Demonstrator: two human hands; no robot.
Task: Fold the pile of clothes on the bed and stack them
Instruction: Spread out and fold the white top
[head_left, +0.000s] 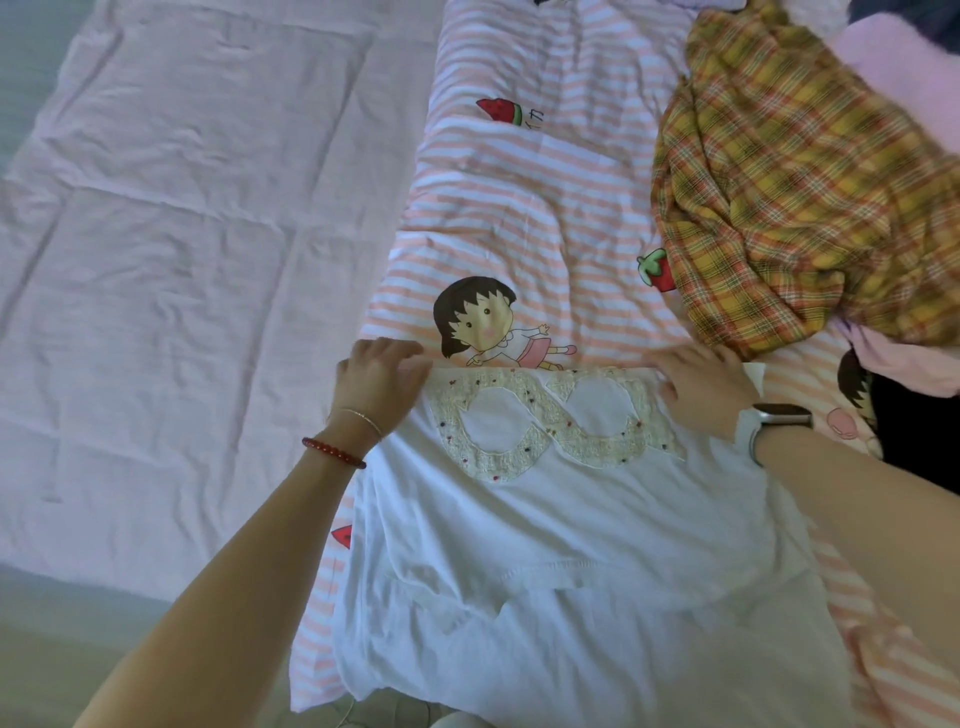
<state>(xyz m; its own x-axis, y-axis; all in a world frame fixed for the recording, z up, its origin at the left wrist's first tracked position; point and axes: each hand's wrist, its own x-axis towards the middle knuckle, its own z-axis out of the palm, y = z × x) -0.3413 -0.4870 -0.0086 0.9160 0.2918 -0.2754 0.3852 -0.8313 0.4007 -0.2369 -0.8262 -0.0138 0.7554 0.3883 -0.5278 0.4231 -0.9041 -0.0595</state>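
Near the bed's front edge lies a white shirt (545, 530), lace loops on its folded far edge. Left hand (382, 371) and right hand (701, 382) grip that edge's two corners.

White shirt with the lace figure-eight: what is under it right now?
The white shirt lies on the striped cartoon quilt, whose stripes show past its edges. Left hand and right hand grip its far corners. Anything else beneath is covered.
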